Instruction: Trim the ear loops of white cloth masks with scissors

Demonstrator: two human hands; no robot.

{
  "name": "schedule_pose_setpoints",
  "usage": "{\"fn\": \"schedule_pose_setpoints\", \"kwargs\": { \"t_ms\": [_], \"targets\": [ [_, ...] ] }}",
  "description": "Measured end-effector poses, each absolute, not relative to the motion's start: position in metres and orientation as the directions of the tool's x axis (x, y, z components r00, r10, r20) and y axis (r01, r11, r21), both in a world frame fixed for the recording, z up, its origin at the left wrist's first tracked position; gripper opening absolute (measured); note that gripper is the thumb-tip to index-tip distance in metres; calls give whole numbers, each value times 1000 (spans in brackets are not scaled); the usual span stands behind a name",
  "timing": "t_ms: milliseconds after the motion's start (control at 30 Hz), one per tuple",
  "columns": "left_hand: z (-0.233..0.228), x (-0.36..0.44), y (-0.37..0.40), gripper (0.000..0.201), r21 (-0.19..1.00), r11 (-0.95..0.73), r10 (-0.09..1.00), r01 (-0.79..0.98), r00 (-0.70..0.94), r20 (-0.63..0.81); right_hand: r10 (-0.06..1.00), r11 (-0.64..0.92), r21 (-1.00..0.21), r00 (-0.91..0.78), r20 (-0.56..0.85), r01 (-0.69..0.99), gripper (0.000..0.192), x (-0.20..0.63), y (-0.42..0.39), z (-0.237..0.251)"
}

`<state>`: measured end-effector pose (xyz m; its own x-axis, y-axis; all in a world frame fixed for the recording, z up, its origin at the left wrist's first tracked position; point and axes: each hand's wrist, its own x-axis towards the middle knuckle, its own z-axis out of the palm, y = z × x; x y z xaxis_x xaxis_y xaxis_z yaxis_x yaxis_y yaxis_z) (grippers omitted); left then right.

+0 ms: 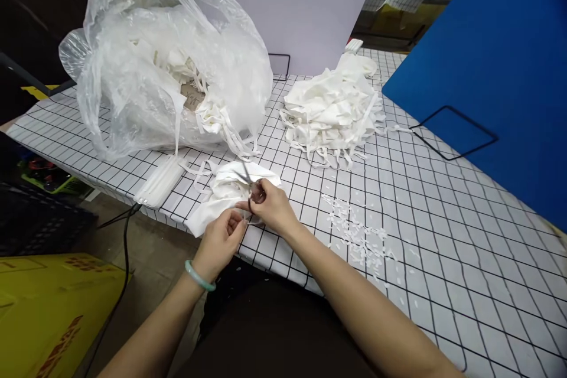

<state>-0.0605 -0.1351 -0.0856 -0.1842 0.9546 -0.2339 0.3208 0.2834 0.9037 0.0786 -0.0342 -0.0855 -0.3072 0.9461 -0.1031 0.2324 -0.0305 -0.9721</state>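
Observation:
A white cloth piece (pixel 228 180) with thin straps lies crumpled at the table's near edge, in front of me. My left hand (pixel 221 239), with a pale green bangle on its wrist, pinches a thin white strap (pixel 254 222) of this cloth. In my right hand (pixel 272 207) is a pair of scissors (pixel 244 173), its brownish handles round my fingers and its blades pointing away over the cloth. The hands are close together, almost touching. Whether the blades are apart is hard to make out.
A clear plastic bag (pixel 239 35) of white strapped pieces stands at the back left. A heap of white cloth pieces (pixel 328 106) lies beyond my right hand. Small white scraps (pixel 358 233) are scattered to the right. A white corded device (pixel 162 180) sits at the left edge; a blue panel (pixel 496 59) stands right.

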Motion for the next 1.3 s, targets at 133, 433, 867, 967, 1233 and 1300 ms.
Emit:
{"fn": "schedule_pose_setpoints", "kwargs": {
  "t_ms": [133,433,867,967,1233,1300],
  "targets": [
    [-80,-55,-120,25,927,228,968,300,-171,-182,955,-41,-979,-280,-97,200,21,72,-30,-78],
    [-31,-18,-108,24,822,318,943,-473,252,-219,974,-122,-940,-223,-51,-318,35,122,-29,-18],
    [-15,-13,-106,26,931,-346,938,115,41,344,917,-337,-866,-336,-214,-369,39,115,-81,-53],
    [-22,-7,-103,31,968,-248,968,-41,29,249,928,-228,-966,-327,-177,-124,37,126,-93,-49],
    [-27,2,-113,33,969,-244,956,49,178,232,948,266,-760,-303,95,593,39,196,-112,-39],
    [-27,5,-114,33,959,-275,943,74,215,254,941,275,-738,-330,76,616,40,202,-117,-40]
  ]
}}
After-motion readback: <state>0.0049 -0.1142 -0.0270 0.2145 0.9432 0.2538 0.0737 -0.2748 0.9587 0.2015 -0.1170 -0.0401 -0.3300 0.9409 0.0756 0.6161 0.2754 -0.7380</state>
